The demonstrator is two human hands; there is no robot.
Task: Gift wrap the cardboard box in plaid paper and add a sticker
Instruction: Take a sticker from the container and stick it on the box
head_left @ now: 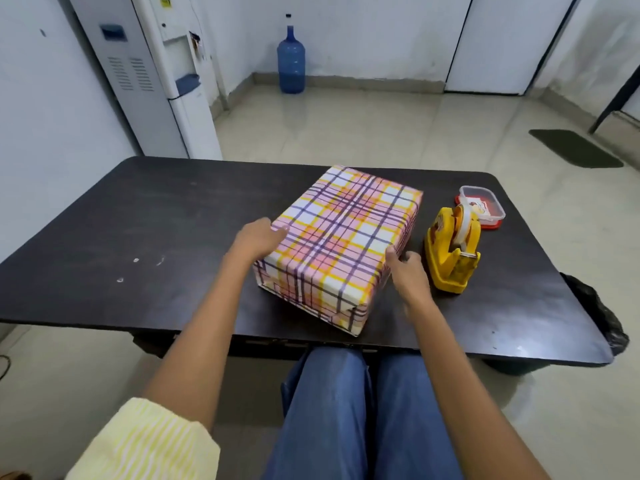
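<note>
The box (343, 233), fully covered in pink, yellow and purple plaid paper, lies at an angle in the middle of the dark table (138, 237). My left hand (258, 239) rests against the box's left side with its fingers on the edge. My right hand (405, 268) is at the box's right side near the front corner, thumb touching the top edge and fingers loosely curled beside it. No sticker shows on the box's visible faces.
A yellow tape dispenser (453, 251) stands just right of my right hand. Behind it sits a small clear container with a red base (483, 207). A water dispenser (162, 74) and a blue water bottle (291, 60) stand beyond the table.
</note>
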